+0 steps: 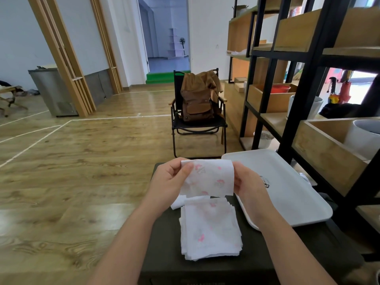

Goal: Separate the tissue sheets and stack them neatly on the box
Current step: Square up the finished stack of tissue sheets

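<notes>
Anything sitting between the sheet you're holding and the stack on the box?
Nothing visible. Both the left hand and right hand pinch the tissue sheet just above the stack on the dark box; the white tray lies off to the right.

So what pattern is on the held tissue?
White tissue sheet with faint pink printed motifs; head view.

**A wood-floored room with shelving and a folding chair**

Glossy wooden floor (82,161) is stretching across the room, with white lines running over it. A black folding chair (198,124) is standing near the middle, carrying a brown backpack (196,103). Tall black-framed shelving (298,58) with wooden boxes is rising along the right. White walls (20,38) and slanted wooden posts (61,58) are lining the left, beside a grey metal cabinet (51,89). A bluish doorway (166,33) is opening beyond a green step (164,76).
</notes>
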Motion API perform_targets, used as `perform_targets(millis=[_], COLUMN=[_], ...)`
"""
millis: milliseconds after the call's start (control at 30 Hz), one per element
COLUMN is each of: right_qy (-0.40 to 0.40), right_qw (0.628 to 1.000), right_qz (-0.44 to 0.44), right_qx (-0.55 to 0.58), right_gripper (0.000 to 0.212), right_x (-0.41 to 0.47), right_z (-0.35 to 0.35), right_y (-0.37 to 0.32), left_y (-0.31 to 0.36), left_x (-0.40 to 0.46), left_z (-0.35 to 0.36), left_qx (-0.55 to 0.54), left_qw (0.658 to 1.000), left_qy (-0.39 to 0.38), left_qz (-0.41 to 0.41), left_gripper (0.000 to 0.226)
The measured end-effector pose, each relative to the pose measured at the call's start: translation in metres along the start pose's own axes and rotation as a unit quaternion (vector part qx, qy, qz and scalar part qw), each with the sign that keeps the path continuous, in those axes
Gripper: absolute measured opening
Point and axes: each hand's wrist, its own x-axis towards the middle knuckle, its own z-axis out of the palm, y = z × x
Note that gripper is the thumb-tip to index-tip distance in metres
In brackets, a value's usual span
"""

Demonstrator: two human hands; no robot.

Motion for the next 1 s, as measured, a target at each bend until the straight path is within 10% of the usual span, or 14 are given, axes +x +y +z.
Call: perform_targets(millis=[533, 1000], right_qy=[0.093, 0.119], right_qw=[0.928, 0.899], right_qz=[0.098, 0.117], right_qx=[-0.346, -0.405], right_gripper=[0.022, 0.023], right_x=[-0.038, -0.049], right_z=[0.002, 0.005], right_y=[0.055, 0.079], left_y=[-0.064, -0.087], left_x=[-0.067, -0.064], left_z=[0.043, 0.03], left_qx=[0.193, 0.287], left_qw=[0.965, 0.935], left_qy=[0.119, 0.137], left_qz=[-0.131, -0.155], left_gripper=[0.016, 0.033])
